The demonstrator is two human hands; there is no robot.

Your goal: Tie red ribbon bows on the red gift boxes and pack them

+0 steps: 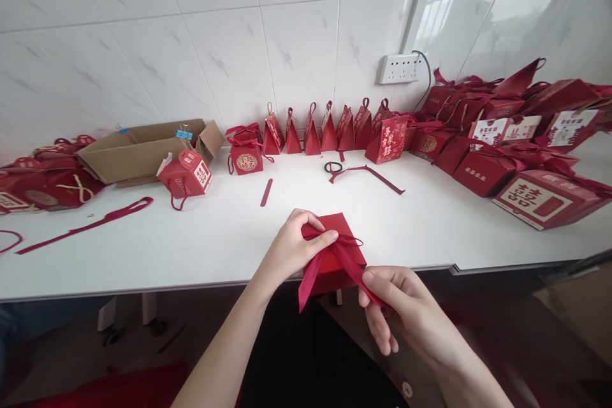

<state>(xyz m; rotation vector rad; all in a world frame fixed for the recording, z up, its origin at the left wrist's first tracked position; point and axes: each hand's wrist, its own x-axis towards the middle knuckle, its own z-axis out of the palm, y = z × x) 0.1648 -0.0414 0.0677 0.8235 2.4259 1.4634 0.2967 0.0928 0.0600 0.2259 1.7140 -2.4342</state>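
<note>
A small red gift box (336,222) sits at the front edge of the white table, with a dark red ribbon (351,257) tied across its top. My left hand (306,239) pinches the ribbon's knot between thumb and fingers, over the box top. One ribbon tail hangs down the box's front, below that hand. The other tail runs to the lower right, where my right hand (394,299) grips it between thumb and index finger. The remaining fingers of the right hand hang loosely below the table edge.
Triangular red boxes (329,131) stand along the tiled wall. Piles of red gift boxes (482,169) fill the right side. Left are a cardboard box (143,156), a handled red box (184,175) and a loose ribbon (90,224). A black ring (333,167) lies near ribbon scraps.
</note>
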